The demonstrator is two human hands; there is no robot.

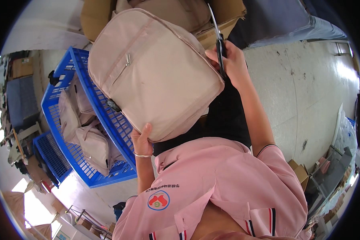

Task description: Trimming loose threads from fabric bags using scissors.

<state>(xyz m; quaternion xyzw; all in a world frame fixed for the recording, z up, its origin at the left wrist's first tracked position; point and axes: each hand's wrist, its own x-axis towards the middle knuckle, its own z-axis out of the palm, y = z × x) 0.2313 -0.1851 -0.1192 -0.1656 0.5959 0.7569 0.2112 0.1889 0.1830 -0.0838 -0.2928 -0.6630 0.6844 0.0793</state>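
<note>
A pale pink-beige backpack (164, 76) lies tilted across my lap, its zipped front pocket facing up. My left hand (142, 140) grips its near left edge, thumb on top and the fingers hidden beneath. In my right hand (233, 64) is a pair of scissors (220, 48) with black handles, the metal blades pointing up and away. That hand is closed round the handles, close against the bag's right edge. A silver zipper pull (128, 60) shows on the front pocket. At the bag's left side is a black buckle or strap piece (113, 105).
On my left stands a blue plastic basket (93, 92) with several similar bags (93, 146) inside. Ahead, an open cardboard box (96, 18) holds more beige bags (180, 14). A blue-grey cloth-covered surface (276, 20) is at the far right. A second blue crate (54, 154) sits farther left.
</note>
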